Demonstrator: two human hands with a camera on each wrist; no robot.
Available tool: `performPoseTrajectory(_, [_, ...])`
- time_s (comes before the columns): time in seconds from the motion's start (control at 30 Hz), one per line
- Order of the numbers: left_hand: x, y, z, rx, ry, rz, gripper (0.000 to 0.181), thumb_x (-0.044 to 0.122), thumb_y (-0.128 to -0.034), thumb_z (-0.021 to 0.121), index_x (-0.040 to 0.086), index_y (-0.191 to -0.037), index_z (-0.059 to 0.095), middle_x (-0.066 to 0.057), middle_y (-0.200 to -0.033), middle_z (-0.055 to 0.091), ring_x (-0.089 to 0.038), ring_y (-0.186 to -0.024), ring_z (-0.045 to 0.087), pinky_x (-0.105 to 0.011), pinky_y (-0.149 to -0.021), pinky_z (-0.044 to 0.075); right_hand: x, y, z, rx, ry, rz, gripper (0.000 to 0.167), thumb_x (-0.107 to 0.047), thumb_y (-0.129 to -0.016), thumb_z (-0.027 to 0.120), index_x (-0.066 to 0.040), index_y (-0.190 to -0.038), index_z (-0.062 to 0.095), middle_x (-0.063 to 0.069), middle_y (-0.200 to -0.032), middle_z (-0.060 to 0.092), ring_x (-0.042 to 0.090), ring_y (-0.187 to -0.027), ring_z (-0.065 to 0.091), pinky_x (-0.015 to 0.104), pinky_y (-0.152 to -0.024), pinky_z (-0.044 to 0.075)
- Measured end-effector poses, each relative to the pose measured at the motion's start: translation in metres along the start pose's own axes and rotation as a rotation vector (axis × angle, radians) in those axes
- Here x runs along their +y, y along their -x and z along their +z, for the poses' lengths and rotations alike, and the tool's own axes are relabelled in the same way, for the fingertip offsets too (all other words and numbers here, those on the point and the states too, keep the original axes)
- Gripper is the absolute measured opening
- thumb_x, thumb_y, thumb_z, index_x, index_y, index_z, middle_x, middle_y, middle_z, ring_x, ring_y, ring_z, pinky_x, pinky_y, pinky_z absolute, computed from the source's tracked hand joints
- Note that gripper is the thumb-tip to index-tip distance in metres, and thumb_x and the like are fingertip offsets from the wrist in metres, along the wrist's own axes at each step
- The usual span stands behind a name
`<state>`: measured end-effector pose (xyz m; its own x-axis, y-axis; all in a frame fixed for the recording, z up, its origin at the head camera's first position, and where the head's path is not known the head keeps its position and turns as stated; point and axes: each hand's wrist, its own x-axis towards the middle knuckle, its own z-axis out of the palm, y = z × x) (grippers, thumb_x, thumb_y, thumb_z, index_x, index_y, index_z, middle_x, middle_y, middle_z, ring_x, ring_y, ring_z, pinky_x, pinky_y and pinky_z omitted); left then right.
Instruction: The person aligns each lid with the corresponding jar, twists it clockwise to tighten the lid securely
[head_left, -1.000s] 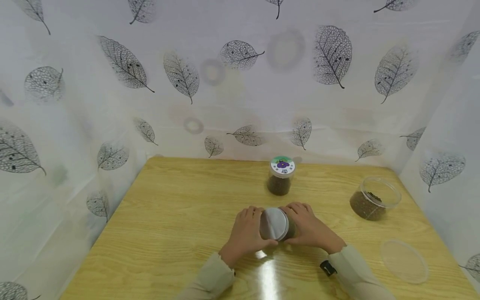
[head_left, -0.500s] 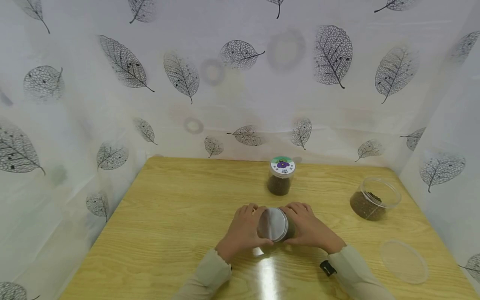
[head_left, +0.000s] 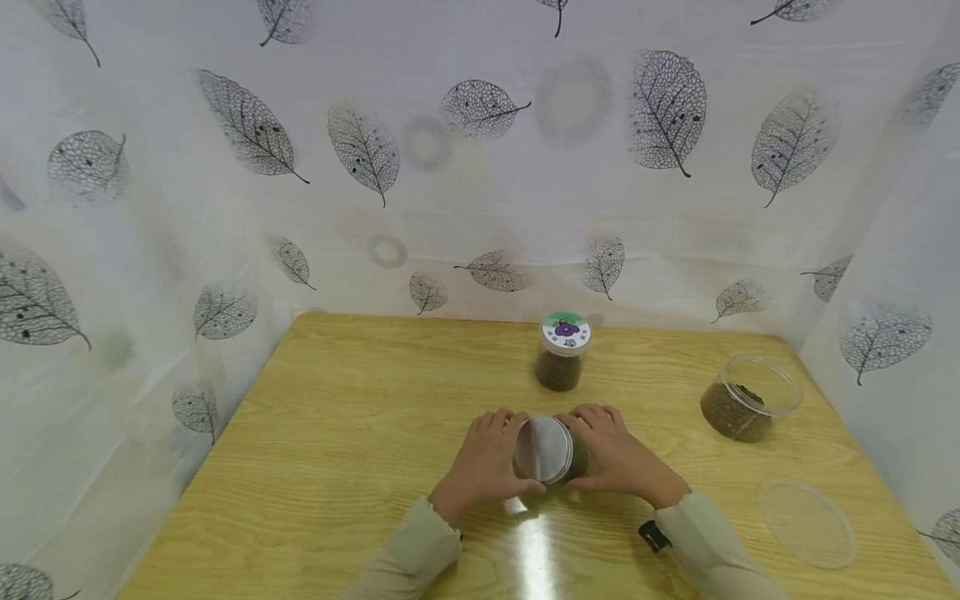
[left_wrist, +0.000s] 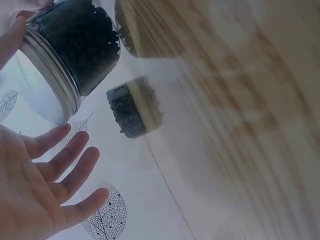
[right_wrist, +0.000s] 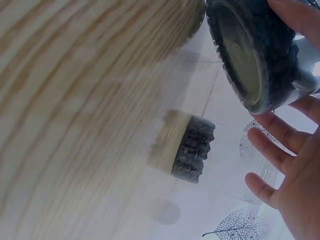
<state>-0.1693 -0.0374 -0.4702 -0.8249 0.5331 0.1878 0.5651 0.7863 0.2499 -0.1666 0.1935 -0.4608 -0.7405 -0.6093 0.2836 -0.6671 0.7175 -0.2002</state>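
A clear jar of dark contents (right_wrist: 280,55) is tilted off the table, its silver lid (head_left: 543,450) facing left and up. My left hand (head_left: 487,467) pinches the lid rim between thumb and index finger; its other fingers (left_wrist: 75,185) are spread apart from the jar in the left wrist view. My right hand (head_left: 618,454) grips the jar body from the right, thumb on the near side. In the right wrist view the jar's round base is seen, and several right fingers (right_wrist: 270,145) stand away from it.
Behind the hands stands a second jar (head_left: 558,367) with a purple-flower lid and dark contents. To the right is an open clear tub (head_left: 738,417) part full of brown grains. A clear round lid (head_left: 810,523) lies near it on the wooden table (head_left: 337,417).
My left hand has shifted slightly left. The silver lid and jar have moved a little left with it. My right hand has stayed almost in place.
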Motion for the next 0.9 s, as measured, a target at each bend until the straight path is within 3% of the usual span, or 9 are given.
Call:
performPoseTrajectory(0.1, [0.003, 0.0, 0.002, 0.017, -0.016, -0.015, 0.098, 0.073, -0.0602, 0.07, 0.012, -0.133, 0.043, -0.005, -0.12, 0.052, -0.022, -0.113, 0.051, -0.042, -0.1, 0.043, 0.0, 0.0, 0.0, 0.001, -0.005, 0.001, 0.092, -0.043, -0.054, 0.088, -0.007, -0.13, 0.05, 0.006, -0.115, 0.055, 0.027, -0.111, 0.05, 0.055, -0.095, 0.037])
performPoseTrajectory(0.33, [0.015, 0.001, 0.002, 0.05, -0.059, -0.114, 0.095, 0.08, -0.0619, 0.061, 0.013, -0.128, 0.048, -0.005, -0.118, 0.054, -0.023, -0.112, 0.053, -0.042, -0.1, 0.043, 0.001, 0.001, 0.001, 0.01, 0.008, -0.002, 0.092, -0.044, -0.055, 0.087, -0.006, -0.13, 0.05, 0.007, -0.115, 0.055, 0.027, -0.11, 0.05, 0.054, -0.095, 0.038])
performPoseTrajectory(0.43, [0.017, 0.0, 0.001, 0.05, -0.073, -0.124, 0.093, 0.079, -0.0622, 0.061, 0.013, -0.126, 0.049, -0.004, -0.116, 0.054, -0.023, -0.111, 0.053, -0.041, -0.101, 0.042, 0.001, 0.001, 0.001, 0.015, 0.001, -0.004, 0.092, -0.044, -0.055, 0.087, -0.007, -0.13, 0.05, 0.006, -0.115, 0.055, 0.027, -0.11, 0.05, 0.054, -0.095, 0.038])
performPoseTrajectory(0.7, [0.011, -0.001, 0.0, 0.079, -0.006, -0.017, 0.09, 0.07, -0.0602, 0.072, 0.012, -0.126, 0.048, -0.003, -0.113, 0.054, -0.02, -0.109, 0.053, -0.04, -0.1, 0.042, 0.002, 0.002, 0.001, -0.008, -0.036, 0.006, 0.092, -0.041, -0.055, 0.088, -0.008, -0.131, 0.048, 0.005, -0.116, 0.054, 0.028, -0.112, 0.049, 0.055, -0.096, 0.036])
performPoseTrajectory(0.9, [0.004, -0.003, -0.002, 0.063, 0.041, 0.034, 0.092, 0.066, -0.0581, 0.076, 0.015, -0.129, 0.046, -0.002, -0.11, 0.052, -0.019, -0.106, 0.052, -0.04, -0.099, 0.044, 0.004, 0.003, 0.002, -0.012, -0.042, 0.002, 0.092, -0.041, -0.056, 0.088, -0.008, -0.132, 0.047, 0.005, -0.118, 0.053, 0.028, -0.114, 0.048, 0.056, -0.097, 0.035])
